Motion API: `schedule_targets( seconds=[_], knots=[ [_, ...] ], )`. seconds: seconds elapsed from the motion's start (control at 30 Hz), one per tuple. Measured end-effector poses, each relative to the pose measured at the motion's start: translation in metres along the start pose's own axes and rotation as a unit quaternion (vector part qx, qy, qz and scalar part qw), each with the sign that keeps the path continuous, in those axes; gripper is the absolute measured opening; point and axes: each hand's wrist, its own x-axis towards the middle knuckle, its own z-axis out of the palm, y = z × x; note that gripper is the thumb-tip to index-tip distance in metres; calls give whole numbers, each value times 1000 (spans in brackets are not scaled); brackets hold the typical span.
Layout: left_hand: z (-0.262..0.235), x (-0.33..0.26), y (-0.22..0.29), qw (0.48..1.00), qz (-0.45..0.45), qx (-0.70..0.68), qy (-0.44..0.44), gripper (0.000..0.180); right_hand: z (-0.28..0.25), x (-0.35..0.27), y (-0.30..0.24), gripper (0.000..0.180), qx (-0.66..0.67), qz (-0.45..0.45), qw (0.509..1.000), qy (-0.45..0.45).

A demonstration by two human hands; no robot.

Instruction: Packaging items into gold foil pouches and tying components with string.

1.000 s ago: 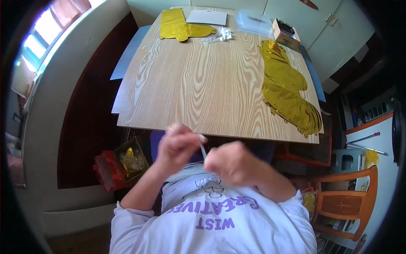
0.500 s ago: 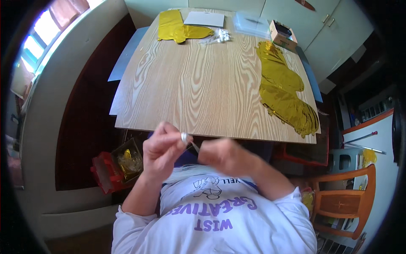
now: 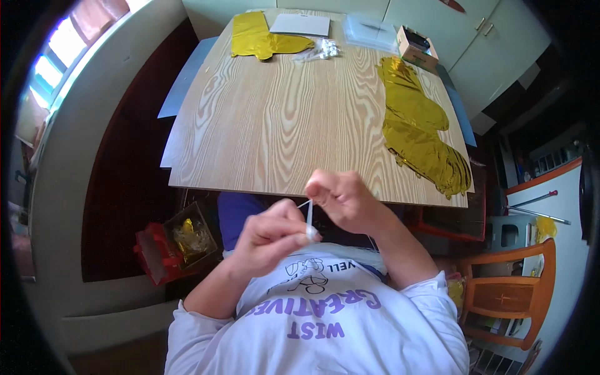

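Our left hand pinches small white roll, near, beside edge of pale wood-grain counter; our right hand, fingers curled, grips thin white strip stretched from it. Step looks like unwinding; next move seems to call for steady tension. Containers: brown cardboard box far right, dark object inside; clear plastic bag far, white pieces inside; dark-walled box near left, crumpled gold foil inside.

Gold foil pieces on wood-grain table
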Motion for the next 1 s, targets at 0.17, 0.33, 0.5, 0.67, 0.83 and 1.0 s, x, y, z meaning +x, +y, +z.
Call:
schedule_targets(
  seconds=[0.17,0.33,0.5,0.67,0.83,1.0],
  knots=[
    [-19,8,-17,982,20,162,92,9,18,-25,-18,27,105,-56,990,-70],
    [-6,7,-1,992,1,-110,57,11,11,-16,-5,25,89,54,993,-52],
    [-6,7,-21,990,15,134,30,10,-1,-10,-19,19,52,-64,997,-6],
    [-14,23,-1,988,-17,15,152,11,18,-20,0,21,4,-80,991,-111],
    [-3,4,-19,993,13,110,-47,11,-5,11,-2,26,32,-49,998,-11],
    [-22,14,-7,991,-30,9,128,11,16,-16,-5,27,39,-24,989,-142]
  ],
)
